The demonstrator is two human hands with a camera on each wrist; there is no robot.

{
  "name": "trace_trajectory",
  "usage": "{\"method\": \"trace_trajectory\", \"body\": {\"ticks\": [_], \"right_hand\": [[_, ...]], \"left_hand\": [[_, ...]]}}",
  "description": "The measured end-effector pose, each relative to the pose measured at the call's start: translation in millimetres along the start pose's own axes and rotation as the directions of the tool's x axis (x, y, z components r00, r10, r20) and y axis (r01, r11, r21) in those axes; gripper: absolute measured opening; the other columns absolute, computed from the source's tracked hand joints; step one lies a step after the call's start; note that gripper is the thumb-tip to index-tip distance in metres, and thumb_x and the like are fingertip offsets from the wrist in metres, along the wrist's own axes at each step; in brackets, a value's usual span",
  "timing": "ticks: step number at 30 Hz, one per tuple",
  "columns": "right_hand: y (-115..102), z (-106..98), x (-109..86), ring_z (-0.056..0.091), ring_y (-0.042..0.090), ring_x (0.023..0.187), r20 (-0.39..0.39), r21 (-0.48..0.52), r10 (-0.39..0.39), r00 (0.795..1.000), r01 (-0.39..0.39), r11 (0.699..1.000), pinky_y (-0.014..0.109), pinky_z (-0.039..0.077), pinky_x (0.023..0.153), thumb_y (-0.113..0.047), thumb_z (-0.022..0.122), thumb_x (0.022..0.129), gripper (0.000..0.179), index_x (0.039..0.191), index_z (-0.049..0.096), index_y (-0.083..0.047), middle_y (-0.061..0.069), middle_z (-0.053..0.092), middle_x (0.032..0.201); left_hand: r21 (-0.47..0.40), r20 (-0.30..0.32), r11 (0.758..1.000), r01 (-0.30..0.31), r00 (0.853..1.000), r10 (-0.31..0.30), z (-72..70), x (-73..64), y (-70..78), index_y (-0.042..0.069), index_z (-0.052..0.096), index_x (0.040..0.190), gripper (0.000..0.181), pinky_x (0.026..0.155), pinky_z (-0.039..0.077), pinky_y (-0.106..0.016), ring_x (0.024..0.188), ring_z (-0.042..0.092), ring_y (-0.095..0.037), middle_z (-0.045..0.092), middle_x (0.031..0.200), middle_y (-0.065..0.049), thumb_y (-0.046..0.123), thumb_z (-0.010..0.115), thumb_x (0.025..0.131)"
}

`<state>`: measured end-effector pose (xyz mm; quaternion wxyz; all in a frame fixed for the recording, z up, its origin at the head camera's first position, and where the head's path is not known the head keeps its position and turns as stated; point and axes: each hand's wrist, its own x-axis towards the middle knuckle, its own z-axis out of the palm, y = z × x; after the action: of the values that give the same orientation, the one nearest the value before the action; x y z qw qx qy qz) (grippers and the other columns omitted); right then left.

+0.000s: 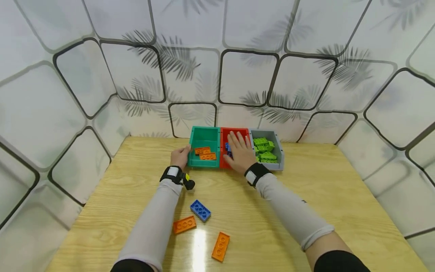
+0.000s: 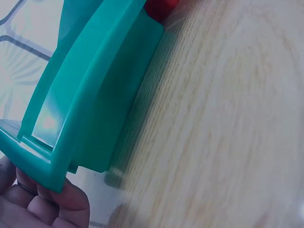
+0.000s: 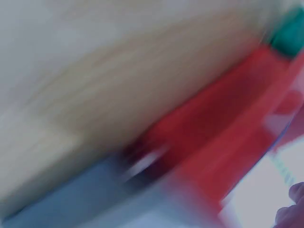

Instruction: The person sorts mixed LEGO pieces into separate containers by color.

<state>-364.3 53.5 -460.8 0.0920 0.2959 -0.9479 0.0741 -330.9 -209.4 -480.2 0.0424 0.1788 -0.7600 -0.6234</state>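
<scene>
My left hand (image 1: pixel 179 156) is at the left side of the green bin (image 1: pixel 205 135). In the left wrist view its fingers (image 2: pixel 71 202) curl at the bin's corner and grip the rim. Two orange toy bricks (image 1: pixel 207 156) lie in that bin. Over the red bin (image 1: pixel 224 132) my right hand (image 1: pixel 241 154) is spread, fingers straight, partly covering the blue bricks (image 1: pixel 228 146) inside. The right wrist view is blurred; it shows the red bin's outer wall (image 3: pixel 213 118) and a bit of fingers at the lower right corner.
Joined on the right is a grey bin (image 1: pixel 280 153) with several lime-green bricks (image 1: pixel 263 145). Nearer on the wooden table (image 1: pixel 272 234) lie a blue brick (image 1: pixel 200 210) and two orange bricks, one (image 1: pixel 184 225) beside my left forearm, another (image 1: pixel 221 246) closer. A patterned curtain (image 1: pixel 193 75) stands behind.
</scene>
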Motion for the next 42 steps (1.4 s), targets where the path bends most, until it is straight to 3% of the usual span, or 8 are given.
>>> {"method": "trace_trajectory", "body": {"ticks": [6,12,19,22,29,35,39,42], "right_hand": [[71.8,-18.4,-31.5,0.015,0.043,0.156,-0.111,-0.006,0.170,0.979,-0.172,0.985,0.061,0.009,0.124,-0.026,0.047,0.110,0.064,0.161,0.026,0.005,0.024,0.022,0.168],[109.8,-15.8,-57.7,0.048,0.051,0.125,-0.266,0.111,0.363,0.893,-0.345,0.932,0.063,0.041,0.103,-0.012,0.049,0.108,0.042,0.144,0.055,0.008,0.034,0.051,0.134],[117.1,-23.6,-60.8,0.056,0.042,0.099,-0.170,0.536,0.685,0.708,-0.517,0.668,0.050,0.047,0.081,-0.010,0.053,0.103,0.044,0.146,0.056,0.000,0.029,0.059,0.114],[117.8,-29.1,-66.7,0.060,0.037,0.096,-0.108,0.638,0.748,0.655,-0.531,0.557,0.041,0.045,0.075,-0.018,0.061,0.101,0.042,0.141,0.063,-0.004,0.026,0.065,0.114],[117.2,-28.8,-74.5,0.062,0.038,0.118,0.076,0.689,0.757,0.649,-0.583,0.431,0.043,0.055,0.088,-0.042,0.051,0.107,0.052,0.144,0.062,-0.008,0.020,0.060,0.144],[120.7,-24.7,-71.4,0.058,0.036,0.130,0.176,0.813,0.809,0.561,-0.546,0.202,0.047,0.049,0.106,-0.039,0.059,0.103,0.052,0.142,0.063,-0.005,0.019,0.058,0.146],[121.5,-24.2,-66.4,0.062,0.032,0.115,0.186,0.810,0.837,0.514,-0.563,0.166,0.038,0.053,0.090,-0.037,0.062,0.099,0.050,0.134,0.069,-0.002,0.020,0.064,0.139],[121.3,-26.0,-66.9,0.061,0.028,0.108,0.182,0.786,0.853,0.489,-0.594,0.172,0.032,0.048,0.082,-0.037,0.063,0.097,0.048,0.129,0.073,-0.002,0.019,0.067,0.135]], "left_hand": [[0.005,0.022,1.000,0.010,1.000,-0.010,-4.4,1.3,2.4,-0.002,0.056,0.146,0.058,0.116,0.039,-0.050,0.142,0.047,-0.039,0.048,0.155,-0.023,0.042,0.049,0.110],[0.000,0.023,1.000,0.005,1.000,-0.005,-0.6,-1.5,3.5,-0.004,0.054,0.147,0.059,0.116,0.039,-0.049,0.142,0.047,-0.039,0.049,0.154,-0.024,0.043,0.048,0.110],[0.012,0.014,1.000,0.012,1.000,-0.013,0.6,-3.7,2.9,-0.004,0.054,0.147,0.058,0.116,0.039,-0.049,0.141,0.047,-0.038,0.049,0.154,-0.023,0.041,0.048,0.110],[0.028,0.019,1.000,-0.004,1.000,0.004,0.3,-7.8,6.2,-0.004,0.054,0.148,0.059,0.115,0.040,-0.050,0.140,0.048,-0.039,0.049,0.154,-0.025,0.041,0.047,0.111],[0.141,0.024,0.989,-0.045,0.999,0.042,-5.4,-9.9,13.9,-0.004,0.054,0.147,0.057,0.109,0.046,-0.051,0.134,0.053,-0.041,0.052,0.151,-0.026,0.040,0.044,0.111],[0.318,0.064,0.940,-0.121,0.992,0.106,-7.6,-8.7,24.3,-0.005,0.052,0.148,0.056,0.109,0.045,-0.051,0.132,0.054,-0.042,0.054,0.147,-0.028,0.037,0.042,0.112],[0.342,-0.004,0.913,-0.223,0.971,0.238,-9.8,-19.0,36.3,-0.004,0.052,0.148,0.049,0.107,0.045,-0.054,0.129,0.052,-0.045,0.051,0.144,-0.032,0.026,0.052,0.110],[0.316,-0.008,0.878,-0.360,0.924,0.382,-11.0,-39.5,47.7,-0.004,0.056,0.143,0.044,0.101,0.046,-0.055,0.121,0.053,-0.045,0.052,0.137,-0.031,0.019,0.060,0.106]]}}
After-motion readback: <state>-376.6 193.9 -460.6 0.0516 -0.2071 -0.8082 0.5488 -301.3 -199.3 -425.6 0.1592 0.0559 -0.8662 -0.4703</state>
